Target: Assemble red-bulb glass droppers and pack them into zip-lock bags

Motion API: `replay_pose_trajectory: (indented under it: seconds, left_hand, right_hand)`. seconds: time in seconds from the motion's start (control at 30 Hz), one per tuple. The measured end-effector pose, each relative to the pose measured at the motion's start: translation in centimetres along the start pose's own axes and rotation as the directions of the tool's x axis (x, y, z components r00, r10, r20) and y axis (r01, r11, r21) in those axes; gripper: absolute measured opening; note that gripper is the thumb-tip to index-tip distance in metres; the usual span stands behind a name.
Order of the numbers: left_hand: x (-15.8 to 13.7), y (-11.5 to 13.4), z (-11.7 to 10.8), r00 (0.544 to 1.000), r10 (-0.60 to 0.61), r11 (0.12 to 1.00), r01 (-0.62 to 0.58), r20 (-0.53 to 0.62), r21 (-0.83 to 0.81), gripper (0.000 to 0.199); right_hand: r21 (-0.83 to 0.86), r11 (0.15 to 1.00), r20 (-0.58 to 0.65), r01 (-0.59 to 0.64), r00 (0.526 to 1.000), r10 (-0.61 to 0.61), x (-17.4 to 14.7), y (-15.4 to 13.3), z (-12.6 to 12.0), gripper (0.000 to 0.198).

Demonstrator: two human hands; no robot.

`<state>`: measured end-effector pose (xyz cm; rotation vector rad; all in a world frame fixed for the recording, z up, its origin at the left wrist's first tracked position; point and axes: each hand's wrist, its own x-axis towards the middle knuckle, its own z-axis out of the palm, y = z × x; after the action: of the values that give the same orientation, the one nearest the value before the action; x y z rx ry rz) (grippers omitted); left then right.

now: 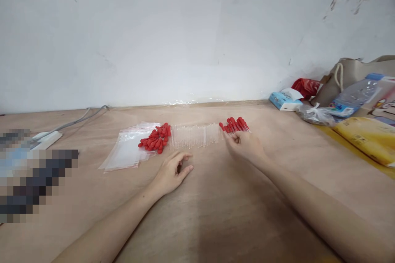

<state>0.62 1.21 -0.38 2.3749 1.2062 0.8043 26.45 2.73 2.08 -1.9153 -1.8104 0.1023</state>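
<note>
My right hand point(245, 144) has its thumb and fingers pinched on the thin stem of a dropper with a red bulb point(221, 126). Right beside it lies a cluster of droppers with red rubber bulbs point(237, 123), their stems partly hidden by my hand. On the left, my left hand point(173, 172) rests above the table, thumb and fingers apart, holding nothing. Ahead of it, a row of thin clear glass tubes point(193, 135) lies side by side. A heap of loose red rubber bulbs point(156, 137) sits at the row's left end, partly on clear zip bags point(123, 152).
A blue tissue box point(282, 102), a plastic bottle point(354, 94), a tied clear bag point(316, 114) and a yellow package point(367, 141) crowd the right side. At the left, a grey cable point(75, 122) runs to a white object point(49, 139) near a blurred patch. A wall stands behind the table.
</note>
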Motion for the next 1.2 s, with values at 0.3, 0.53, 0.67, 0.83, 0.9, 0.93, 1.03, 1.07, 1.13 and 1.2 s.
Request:
replay_pose_trajectory:
  seconds: [0.3,0.53,0.67,0.83,0.9,0.93,1.03,1.07,1.13,1.2]
  left_hand:
    - [0.1,0.2,-0.1,0.999,0.027,0.999,-0.028,0.036,0.019,0.018]
    - [0.1,0.1,0.0,0.999,0.033,0.999,-0.034,0.035,0.018,0.015]
    - [0.1,0.2,-0.1,0.999,0.036,0.999,-0.036,0.028,0.018,0.015]
    - [0.1,0.2,0.0,0.999,0.048,0.999,-0.048,0.019,0.006,0.015]
    - [0.1,0.2,0.0,0.998,0.055,0.998,-0.055,0.019,0.003,0.016]
    - [0.1,0.2,0.0,0.998,0.059,0.998,-0.059,0.019,0.003,0.016]
    - [0.1,0.2,-0.1,0.998,0.060,0.998,-0.060,0.018,0.007,0.016]
    - [0.1,0.3,-0.1,0.998,0.057,0.998,-0.057,0.019,0.006,0.016]
    - [0.1,0.3,-0.1,0.999,0.050,0.999,-0.050,0.021,0.002,0.016]
    - [0.1,0.4,-0.1,0.999,0.050,0.999,-0.050,0.019,-0.004,0.016]
  right_hand:
    - [-0.225,0.970,-0.065,-0.093,0.995,0.080,3.1,0.1,2.8,0.031]
    - [-0.290,0.954,-0.033,-0.073,0.997,0.067,2.8,0.2,3.3,0.036]
    - [-0.290,0.956,-0.031,-0.052,0.999,0.045,2.9,-0.3,3.2,0.036]
    - [-0.269,0.963,-0.074,-0.029,0.997,0.009,3.4,-1.0,3.3,0.034]
    - [-0.284,0.958,-0.061,-0.041,0.998,0.025,3.7,-1.2,3.5,0.036]
    - [-0.295,0.954,-0.060,-0.055,0.997,0.039,3.9,-1.3,3.7,0.038]
    - [-0.322,0.944,-0.067,-0.076,0.996,0.058,4.3,-1.2,4.0,0.043]
    - [-0.328,0.941,-0.066,-0.079,0.996,0.061,4.5,-1.2,4.0,0.044]
    - [-0.329,0.940,-0.065,-0.093,0.995,0.076,4.7,-1.2,4.0,0.044]
    - [-0.324,0.940,-0.062,-0.109,0.994,0.094,5.0,-1.4,4.0,0.043]
